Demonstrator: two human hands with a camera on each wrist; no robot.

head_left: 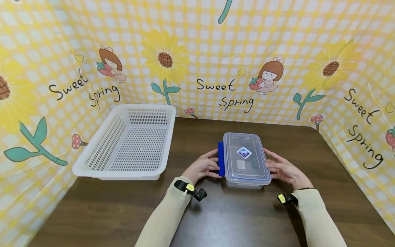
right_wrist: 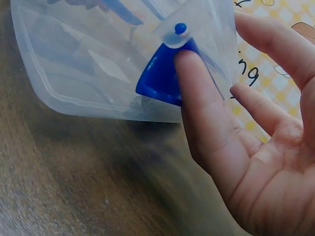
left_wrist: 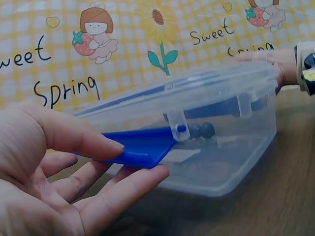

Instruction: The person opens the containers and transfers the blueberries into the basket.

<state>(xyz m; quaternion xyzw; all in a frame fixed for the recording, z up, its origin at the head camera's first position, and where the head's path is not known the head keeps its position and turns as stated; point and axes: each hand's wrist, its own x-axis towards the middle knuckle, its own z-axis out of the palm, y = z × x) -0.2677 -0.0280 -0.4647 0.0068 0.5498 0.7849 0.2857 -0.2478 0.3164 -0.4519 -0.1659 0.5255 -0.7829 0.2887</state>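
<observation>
A clear plastic box (head_left: pixel 244 164) with a clear lid and a diamond label lies on the brown table in front of me. In the left wrist view my left hand (left_wrist: pixel 138 160) pinches the raised blue latch (left_wrist: pixel 142 146) on the box's left side, thumb on top and fingers beneath. My left hand (head_left: pixel 212 165) sits against that latch (head_left: pixel 220 158) in the head view. My right hand (head_left: pixel 272 165) rests at the box's right side. There its thumb (right_wrist: pixel 194 93) presses the other blue latch (right_wrist: pixel 158 76) against the box wall (right_wrist: pixel 88 64), the other fingers spread straight.
An empty white perforated basket (head_left: pixel 142 108) stands at the back left of the table (head_left: pixel 222 219). A yellow checked cloth with sunflowers and "Sweet Spring" lettering (head_left: pixel 216 85) walls the table on three sides.
</observation>
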